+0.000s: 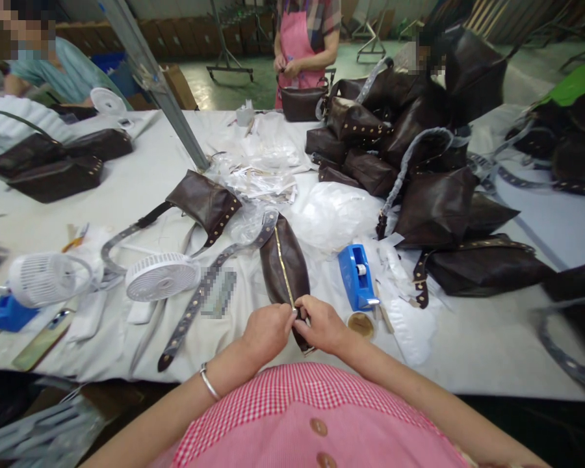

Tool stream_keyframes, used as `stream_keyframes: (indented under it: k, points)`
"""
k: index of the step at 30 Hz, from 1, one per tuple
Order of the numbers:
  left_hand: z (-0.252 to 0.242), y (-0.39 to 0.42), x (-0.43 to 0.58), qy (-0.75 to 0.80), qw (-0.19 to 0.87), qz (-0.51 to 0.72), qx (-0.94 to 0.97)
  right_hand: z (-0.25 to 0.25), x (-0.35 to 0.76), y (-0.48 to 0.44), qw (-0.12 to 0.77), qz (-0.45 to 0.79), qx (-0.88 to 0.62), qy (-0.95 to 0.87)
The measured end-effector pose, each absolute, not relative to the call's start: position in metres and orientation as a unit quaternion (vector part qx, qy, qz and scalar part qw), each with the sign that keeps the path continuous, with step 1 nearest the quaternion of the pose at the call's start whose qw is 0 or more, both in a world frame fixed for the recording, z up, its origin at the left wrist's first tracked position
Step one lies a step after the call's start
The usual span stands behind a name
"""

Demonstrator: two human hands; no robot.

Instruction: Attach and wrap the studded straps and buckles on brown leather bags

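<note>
While the brown bag (285,263) stretches away, left hand (267,331) and right hand (324,323) pinch its near end.

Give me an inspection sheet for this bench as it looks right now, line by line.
surface: white-covered table, crowded, with a bare patch at the near right.
job's things: brown bag lying lengthwise towards the person, gold zip line on top; studded strap lying to its left.
clutter: blue tape dispenser, tape roll, white fans, clear plastic wrap, bag pile at the far right.
hands: left hand and right hand both pinch the brown bag's near end with their fingers.
cables: nothing seen.
surroundings: person in a pink apron standing at the table's far edge; green floor behind.
</note>
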State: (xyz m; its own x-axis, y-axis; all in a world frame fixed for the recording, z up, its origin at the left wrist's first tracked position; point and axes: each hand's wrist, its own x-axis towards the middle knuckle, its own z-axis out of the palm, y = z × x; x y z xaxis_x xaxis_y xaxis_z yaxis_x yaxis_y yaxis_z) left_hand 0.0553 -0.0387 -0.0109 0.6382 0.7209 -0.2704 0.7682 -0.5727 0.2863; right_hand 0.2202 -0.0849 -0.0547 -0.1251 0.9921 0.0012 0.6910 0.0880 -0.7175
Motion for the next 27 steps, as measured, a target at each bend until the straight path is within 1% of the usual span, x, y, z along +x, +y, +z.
stream_keyframes:
  k: [2, 5, 10, 15, 19, 23, 27]
  points:
    - [-0.017, -0.045, 0.048, 0.41, 0.173, -0.049, 0.894, -0.05, 0.233, -0.08, 0.283, 0.355, -0.568, -0.687]
    - [-0.025, -0.052, 0.042, 0.391, 0.152, -0.031, 0.907, -0.043, 0.245, -0.066, 0.294, 0.374, -0.527, -0.704]
    - [-0.034, -0.056, 0.038, 0.381, 0.134, -0.01, 0.915, -0.027, 0.248, -0.041, 0.209, 0.369, -0.409, -0.808]
    - [-0.036, -0.057, 0.039, 0.4, 0.146, -0.006, 0.905, -0.024, 0.245, -0.027, 0.151, 0.307, -0.358, -0.869]
    - [-0.033, -0.057, 0.042, 0.432, 0.183, 0.001, 0.883, -0.03, 0.242, -0.029, 0.143, 0.251, -0.371, -0.883]
    - [-0.027, -0.054, 0.047, 0.486, 0.248, 0.014, 0.838, -0.039, 0.238, -0.039, 0.192, 0.236, -0.411, -0.859]
    - [-0.024, -0.047, 0.055, 0.544, 0.343, 0.037, 0.765, -0.048, 0.237, -0.048, 0.22, 0.216, -0.432, -0.847]
